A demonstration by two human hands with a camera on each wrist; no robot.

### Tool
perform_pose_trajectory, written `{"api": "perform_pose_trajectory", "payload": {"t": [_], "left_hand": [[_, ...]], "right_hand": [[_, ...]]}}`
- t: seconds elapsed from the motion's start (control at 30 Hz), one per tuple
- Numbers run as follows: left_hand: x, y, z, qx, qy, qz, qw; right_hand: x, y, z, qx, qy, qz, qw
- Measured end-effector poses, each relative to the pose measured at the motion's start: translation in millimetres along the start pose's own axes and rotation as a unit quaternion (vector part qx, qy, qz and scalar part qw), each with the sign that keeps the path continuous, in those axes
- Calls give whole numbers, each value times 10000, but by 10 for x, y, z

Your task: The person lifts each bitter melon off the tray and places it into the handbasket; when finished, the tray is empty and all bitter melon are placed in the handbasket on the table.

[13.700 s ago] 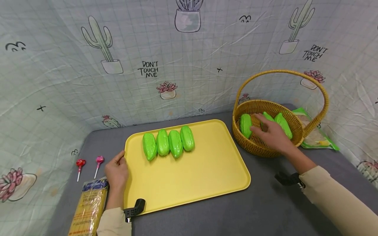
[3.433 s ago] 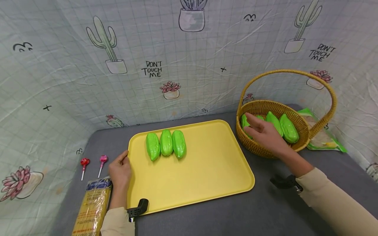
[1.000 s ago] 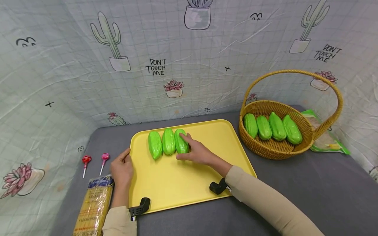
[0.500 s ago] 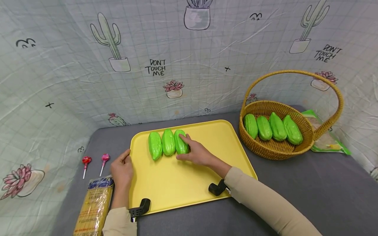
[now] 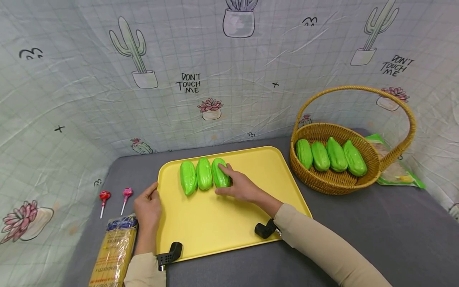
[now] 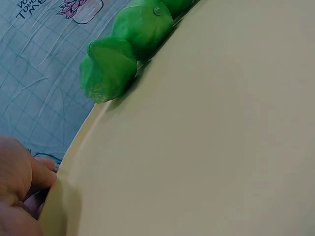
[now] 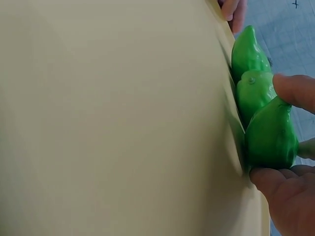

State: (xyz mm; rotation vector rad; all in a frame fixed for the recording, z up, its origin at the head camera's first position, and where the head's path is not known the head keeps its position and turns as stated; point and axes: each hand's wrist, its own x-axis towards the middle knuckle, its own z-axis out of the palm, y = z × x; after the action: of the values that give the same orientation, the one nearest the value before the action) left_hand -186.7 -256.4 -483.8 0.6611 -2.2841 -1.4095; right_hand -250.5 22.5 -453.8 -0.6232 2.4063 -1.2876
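Observation:
On the yellow tray point(image 5: 201, 223), three glossy green papayas lie side by side near the back rim: a left one point(image 5: 188, 178), a middle one point(image 5: 204, 173) and a right one point(image 5: 219, 175). My right hand point(image 5: 242, 186) grips the right papaya, thumb on the near side and fingers over the far side. The right wrist view shows this papaya point(image 7: 270, 137) between thumb and fingertips, against its neighbour. At the tray's left rim, my left hand point(image 5: 148, 205) pinches the edge; in the left wrist view its fingers point(image 6: 42, 174) meet the rim.
A wicker basket point(image 5: 322, 185) with a tall handle stands right of the tray, several green papayas inside. Behind it lies a green-edged bag point(image 5: 398, 173). A spaghetti pack point(image 5: 114, 251), a red lollipop point(image 5: 104, 196) and a pink lollipop point(image 5: 127, 192) lie left. A patterned cloth hangs behind.
The tray holds one papaya fewer than at first, and the basket shows more. My right hand went from the basket to the tray's right papaya and stayed there. The left hand stayed at the rim.

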Motion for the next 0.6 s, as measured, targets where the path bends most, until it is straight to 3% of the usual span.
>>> {"api": "perform_pose_trajectory", "payload": {"t": [0.6], "left_hand": [[11, -12, 3, 34, 8, 15, 10000]], "right_hand": [[-122, -21, -130, -102, -40, -96, 9999]]}}
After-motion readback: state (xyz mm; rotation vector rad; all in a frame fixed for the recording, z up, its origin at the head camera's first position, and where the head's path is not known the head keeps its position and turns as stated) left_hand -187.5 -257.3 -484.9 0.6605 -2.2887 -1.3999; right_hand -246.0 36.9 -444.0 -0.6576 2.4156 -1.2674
